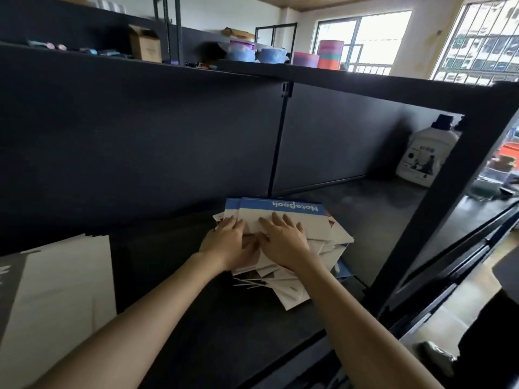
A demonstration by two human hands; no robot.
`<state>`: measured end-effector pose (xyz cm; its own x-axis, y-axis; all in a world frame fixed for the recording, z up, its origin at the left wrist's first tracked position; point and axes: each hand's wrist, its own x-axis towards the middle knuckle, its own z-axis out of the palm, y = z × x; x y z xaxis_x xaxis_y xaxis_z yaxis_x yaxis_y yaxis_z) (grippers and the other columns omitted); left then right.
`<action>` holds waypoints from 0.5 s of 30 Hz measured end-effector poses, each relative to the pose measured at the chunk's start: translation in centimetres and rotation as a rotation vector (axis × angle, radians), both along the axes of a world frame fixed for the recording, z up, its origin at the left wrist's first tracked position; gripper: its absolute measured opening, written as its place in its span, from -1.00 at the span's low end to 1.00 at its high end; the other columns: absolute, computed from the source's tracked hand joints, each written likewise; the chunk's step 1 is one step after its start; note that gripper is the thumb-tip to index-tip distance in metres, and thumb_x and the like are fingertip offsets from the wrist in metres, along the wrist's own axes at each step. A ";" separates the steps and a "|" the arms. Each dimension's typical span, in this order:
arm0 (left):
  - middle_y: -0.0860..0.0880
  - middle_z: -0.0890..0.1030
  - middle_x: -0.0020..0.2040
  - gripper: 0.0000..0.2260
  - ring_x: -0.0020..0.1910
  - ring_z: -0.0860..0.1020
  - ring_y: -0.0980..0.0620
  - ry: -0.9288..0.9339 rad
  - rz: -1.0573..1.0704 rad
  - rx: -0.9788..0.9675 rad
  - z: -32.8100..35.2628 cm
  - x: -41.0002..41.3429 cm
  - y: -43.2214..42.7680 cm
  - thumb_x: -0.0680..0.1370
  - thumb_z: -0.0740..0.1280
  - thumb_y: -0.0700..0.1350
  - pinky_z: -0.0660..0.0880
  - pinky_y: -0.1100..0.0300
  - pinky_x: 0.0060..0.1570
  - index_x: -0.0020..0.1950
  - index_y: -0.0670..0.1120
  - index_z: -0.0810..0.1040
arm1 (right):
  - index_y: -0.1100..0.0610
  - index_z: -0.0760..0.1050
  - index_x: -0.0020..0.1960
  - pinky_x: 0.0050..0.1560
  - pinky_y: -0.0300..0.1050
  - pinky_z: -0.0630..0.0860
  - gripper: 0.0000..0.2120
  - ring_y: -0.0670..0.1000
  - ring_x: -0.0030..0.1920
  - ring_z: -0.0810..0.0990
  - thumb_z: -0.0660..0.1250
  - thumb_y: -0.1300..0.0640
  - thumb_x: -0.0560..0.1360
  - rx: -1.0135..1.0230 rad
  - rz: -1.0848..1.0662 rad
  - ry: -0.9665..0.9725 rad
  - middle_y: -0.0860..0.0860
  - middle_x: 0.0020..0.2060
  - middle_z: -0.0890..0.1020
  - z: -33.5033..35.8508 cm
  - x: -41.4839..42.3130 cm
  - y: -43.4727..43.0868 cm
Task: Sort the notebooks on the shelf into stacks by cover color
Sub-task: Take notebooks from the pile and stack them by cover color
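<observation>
Hands: left hand (229, 241), right hand (283, 237) flat, fingers spread, pressing on notebook pile (280, 205);
Place: shelf (379, 214), short of its front edge

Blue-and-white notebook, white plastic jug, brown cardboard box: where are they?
Blue-and-white notebook (266, 205): head view, on its blue band.
White plastic jug (427, 158): head view, on its label.
Brown cardboard box (148, 49): head view, on its front.

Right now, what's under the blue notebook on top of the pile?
A second blue-topped notebook peeks out on the left, and a messy pile of white-edged notebooks fans out below. Most covers are hidden, so their colors can't be told.
</observation>
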<state>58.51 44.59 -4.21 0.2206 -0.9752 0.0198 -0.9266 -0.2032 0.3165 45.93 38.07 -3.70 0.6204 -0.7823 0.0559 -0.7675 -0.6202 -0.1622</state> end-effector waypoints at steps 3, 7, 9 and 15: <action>-0.07 0.37 0.38 -0.58 0.36 0.32 -0.04 -0.038 0.000 -0.033 -0.7 -0.2 0.0 0.58 0.13 0.15 0.31 0.07 0.28 0.33 -0.07 0.36 | 0.06 0.31 0.40 0.37 0.08 0.09 -0.61 0.11 0.44 0.18 0.04 -0.03 0.62 -0.021 0.023 -0.071 0.05 0.43 0.29 0.4 -0.5 0.2; -0.02 0.50 0.23 -0.64 0.18 0.47 -0.01 -0.067 -0.025 -0.085 -0.3 -1.0 1.5 0.56 0.18 0.16 0.41 0.08 0.17 0.24 -0.02 0.43 | 0.09 0.39 0.34 0.35 0.08 0.14 -0.64 0.08 0.39 0.28 0.04 -0.01 0.62 -0.006 0.039 -0.101 0.03 0.36 0.40 1.0 -1.0 0.6; -0.01 0.52 0.19 -0.67 0.14 0.49 0.00 -0.080 -0.057 -0.106 -0.1 -1.6 2.7 0.56 0.19 0.12 0.43 0.09 0.13 0.23 -0.03 0.44 | 0.11 0.41 0.30 0.33 0.13 0.16 -0.64 0.06 0.35 0.33 0.05 -0.02 0.61 0.002 0.032 -0.116 0.02 0.31 0.44 0.9 -1.4 1.1; -0.01 0.51 0.20 -0.62 0.14 0.49 0.03 -0.091 -0.116 -0.144 -0.5 -3.7 5.8 0.54 0.25 0.06 0.45 0.14 0.13 0.29 -0.08 0.40 | 0.07 0.27 0.43 0.37 0.29 0.11 -0.48 0.09 0.43 0.22 0.10 -0.18 0.57 0.010 0.011 0.002 0.02 0.40 0.34 0.9 -1.8 3.4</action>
